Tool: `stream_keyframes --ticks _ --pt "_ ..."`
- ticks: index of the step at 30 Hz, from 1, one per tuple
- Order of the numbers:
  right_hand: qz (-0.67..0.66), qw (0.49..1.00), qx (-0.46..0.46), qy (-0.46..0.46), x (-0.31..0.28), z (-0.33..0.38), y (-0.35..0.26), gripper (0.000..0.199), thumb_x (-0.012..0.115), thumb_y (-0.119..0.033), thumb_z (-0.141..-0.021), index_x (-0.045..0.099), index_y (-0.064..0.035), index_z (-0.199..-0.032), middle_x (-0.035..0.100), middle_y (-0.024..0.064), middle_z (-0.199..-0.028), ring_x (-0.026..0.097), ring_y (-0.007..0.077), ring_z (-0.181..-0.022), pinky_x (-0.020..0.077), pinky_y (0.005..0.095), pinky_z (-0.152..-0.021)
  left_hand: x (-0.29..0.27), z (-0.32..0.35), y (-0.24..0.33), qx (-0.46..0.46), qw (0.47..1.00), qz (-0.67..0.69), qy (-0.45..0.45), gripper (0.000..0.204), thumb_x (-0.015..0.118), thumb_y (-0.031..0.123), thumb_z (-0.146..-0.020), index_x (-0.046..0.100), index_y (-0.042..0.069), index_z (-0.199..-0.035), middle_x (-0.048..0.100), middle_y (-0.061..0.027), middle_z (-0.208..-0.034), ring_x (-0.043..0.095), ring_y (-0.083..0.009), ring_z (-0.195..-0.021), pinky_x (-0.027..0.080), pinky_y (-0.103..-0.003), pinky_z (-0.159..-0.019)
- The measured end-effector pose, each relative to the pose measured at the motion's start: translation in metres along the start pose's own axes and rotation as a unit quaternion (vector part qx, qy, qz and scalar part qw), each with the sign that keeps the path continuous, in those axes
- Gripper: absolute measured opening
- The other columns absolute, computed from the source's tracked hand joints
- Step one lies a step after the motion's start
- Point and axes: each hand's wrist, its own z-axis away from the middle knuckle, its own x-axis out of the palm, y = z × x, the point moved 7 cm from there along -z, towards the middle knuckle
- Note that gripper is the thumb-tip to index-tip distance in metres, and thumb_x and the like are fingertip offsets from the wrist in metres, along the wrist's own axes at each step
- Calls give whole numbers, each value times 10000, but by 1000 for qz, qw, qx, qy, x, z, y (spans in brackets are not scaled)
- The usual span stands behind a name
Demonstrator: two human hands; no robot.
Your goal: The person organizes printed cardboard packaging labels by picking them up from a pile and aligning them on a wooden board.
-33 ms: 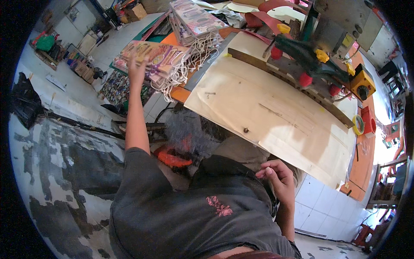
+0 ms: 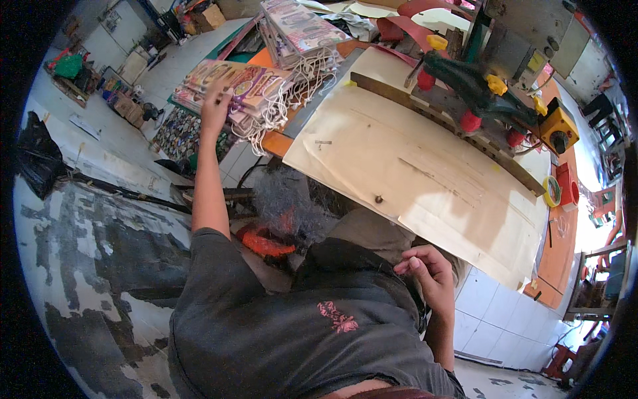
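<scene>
Two hands show: the right hand (image 2: 425,274), at five o'clock, is loosely curled and holds nothing, near the cream board (image 2: 425,166). Farther, at eleven o'clock, the left hand (image 2: 216,110) presses fingers onto stacked printed bags (image 2: 256,86).

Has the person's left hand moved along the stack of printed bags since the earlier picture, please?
No. The left hand rests on the near stack of printed bags at the same spot, judged against the table's left corner.
</scene>
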Motion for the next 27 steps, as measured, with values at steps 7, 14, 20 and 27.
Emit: stream_keyframes --ticks 7,14,20,27 --pt "6 1000 -3 0 -7 1 8 191 612 -129 -1039 638 31 -1141 733 112 -960 707 172 -925 555 306 -853 22 21 13 -64 984 65 -155 356 568 246 -1009 679 40 -1278 634 -163 -1386 593 -311 -1298 440 -355 -1077" --pt "-18 999 19 -37 8 -3 20 186 593 -122 -1049 630 28 -1153 728 113 -978 704 167 -935 550 294 -843 22 21 4 -73 987 41 -135 352 535 247 -1016 679 43 -1265 642 -169 -1345 599 -333 -1266 455 -380 -1053" --pt "-4 999 13 -39 3 -3 24 196 593 -114 -1048 631 30 -1175 729 110 -998 695 160 -951 546 291 -857 15 8 6 -72 983 -5 -172 353 543 276 -1024 690 59 -1260 671 -168 -1272 638 -341 -1185 479 -393 -1013" --pt "16 999 18 -22 -6 -4 28 218 598 -137 -1051 638 34 -1180 731 113 -1011 695 170 -957 548 308 -879 14 -20 112 50 990 32 -129 331 669 183 -951 683 -6 -1222 694 -207 -1232 669 -326 -1165 525 -382 -976"
